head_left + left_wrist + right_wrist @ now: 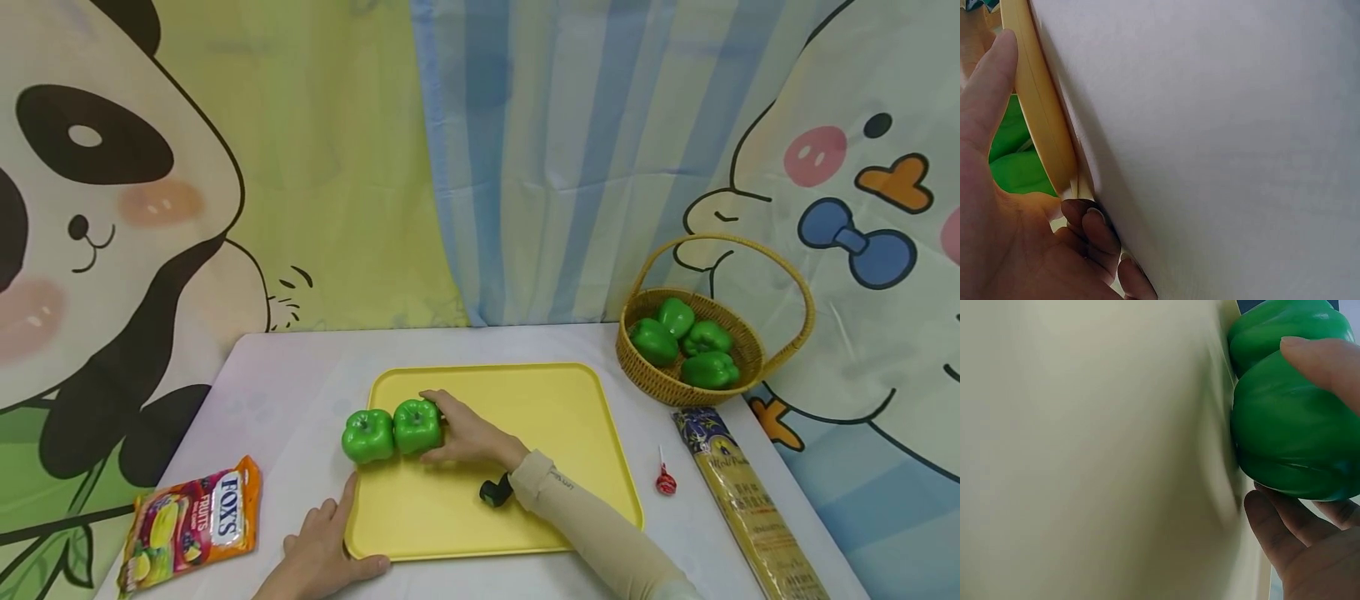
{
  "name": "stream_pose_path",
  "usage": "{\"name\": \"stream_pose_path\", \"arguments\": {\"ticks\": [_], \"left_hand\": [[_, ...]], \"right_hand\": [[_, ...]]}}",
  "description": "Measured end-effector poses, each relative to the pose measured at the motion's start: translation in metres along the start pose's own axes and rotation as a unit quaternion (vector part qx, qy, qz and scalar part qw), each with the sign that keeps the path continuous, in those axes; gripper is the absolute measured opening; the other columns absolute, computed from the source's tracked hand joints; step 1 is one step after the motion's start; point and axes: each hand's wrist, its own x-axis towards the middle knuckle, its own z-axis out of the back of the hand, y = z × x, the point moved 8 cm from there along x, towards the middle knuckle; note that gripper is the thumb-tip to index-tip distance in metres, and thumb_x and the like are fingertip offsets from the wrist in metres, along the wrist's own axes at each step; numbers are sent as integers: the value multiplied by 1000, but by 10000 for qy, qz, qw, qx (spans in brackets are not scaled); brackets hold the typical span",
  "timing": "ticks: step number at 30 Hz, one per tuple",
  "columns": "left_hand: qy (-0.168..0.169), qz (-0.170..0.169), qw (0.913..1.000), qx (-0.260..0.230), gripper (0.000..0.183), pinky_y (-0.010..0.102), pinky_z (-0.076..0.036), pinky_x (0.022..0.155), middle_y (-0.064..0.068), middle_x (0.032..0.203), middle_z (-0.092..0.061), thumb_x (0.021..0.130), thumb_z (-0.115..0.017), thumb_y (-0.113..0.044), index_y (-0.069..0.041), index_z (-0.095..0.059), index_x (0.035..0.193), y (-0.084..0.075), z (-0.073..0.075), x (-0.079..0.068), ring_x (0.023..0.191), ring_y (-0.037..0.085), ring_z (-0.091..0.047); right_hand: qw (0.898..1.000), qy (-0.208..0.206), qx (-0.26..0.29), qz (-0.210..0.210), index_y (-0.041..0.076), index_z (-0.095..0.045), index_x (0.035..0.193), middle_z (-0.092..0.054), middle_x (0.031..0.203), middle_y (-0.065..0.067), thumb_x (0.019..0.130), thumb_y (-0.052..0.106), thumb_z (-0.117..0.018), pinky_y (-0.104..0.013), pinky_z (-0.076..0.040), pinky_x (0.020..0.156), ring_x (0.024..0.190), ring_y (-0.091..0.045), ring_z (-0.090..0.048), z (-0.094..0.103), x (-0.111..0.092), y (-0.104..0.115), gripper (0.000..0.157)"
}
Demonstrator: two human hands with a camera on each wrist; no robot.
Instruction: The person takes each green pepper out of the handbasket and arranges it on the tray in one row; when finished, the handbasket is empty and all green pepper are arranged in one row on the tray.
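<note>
My right hand (pixel 468 433) grips a green bell pepper (pixel 417 426) at the left part of the yellow tray (pixel 540 417). In the right wrist view the thumb (pixel 1322 362) lies on one side of this pepper (pixel 1297 425) and the fingers (pixel 1279 519) on the other. A second green bell pepper (pixel 367 436) sits right against it, by the tray's left rim. Around the tray's near left corner my left hand (pixel 318 546) is spread, thumb and index finger apart. The left wrist view has its thumb (pixel 997 81) along the tray rim (pixel 1038 106).
A wicker basket (pixel 651 379) with several green bell peppers stands at the back right. In front of it lie a long gold packet (pixel 750 508) and a red lollipop (pixel 665 481). An orange candy bag (pixel 191 525) lies at the left. Patterned curtains (pixel 525 167) hang behind the table.
</note>
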Motion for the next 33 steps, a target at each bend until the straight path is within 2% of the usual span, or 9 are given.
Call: {"name": "stream_pose_path", "arguments": {"ticks": [6,12,15,18,25,33], "left_hand": [[4,17,10000,-8,142,52,-40,71,7,104,-53,57,-76,-83,-13,-12,162,1,-1,1,93,24,-45],[54,91,9999,-55,144,54,-41,73,8,105,-53,55,-76,-84,-11,-14,162,2,-2,1,94,25,-45],[31,121,9999,-63,145,52,-40,72,7,104,-52,53,-76,-85,-11,-14,162,3,-2,1,93,24,-44],[-1,81,10000,-48,145,49,-39,70,6,103,-52,53,-76,-85,-12,-14,162,2,-1,1,92,24,-44],[64,71,9999,-98,145,50,-38,71,6,102,-51,53,-75,-85,-13,-13,162,1,-1,2,92,24,-43],[27,-36,9999,-111,144,48,-37,69,6,102,-51,55,-75,-85,-16,-9,163,2,-1,1,92,23,-43]], "right_hand": [[9999,-118,51,58,6,-26,156,-44,145,-8,79,33,-86,-35,-45,110,131,-22,-52,4,-5,-3,101],[9987,-336,341,165,14,-26,156,-40,149,-18,80,29,-85,-44,-45,111,134,-32,-50,21,-16,-7,98],[9974,-544,420,204,14,-27,155,-38,149,-21,80,28,-85,-49,-43,111,137,-35,-47,36,-24,-9,97],[9961,-775,403,125,13,-28,154,-37,149,-18,80,29,-86,-50,-42,112,138,-33,-44,55,-33,-15,95],[9921,-1254,19,-99,13,-29,155,-37,150,-15,81,31,-84,-54,-41,111,140,-34,-42,105,-57,-29,93],[9782,-1980,-208,-589,14,-32,154,-37,151,-18,80,32,-85,-59,-41,108,141,-36,-42,158,-87,-50,93]]}}
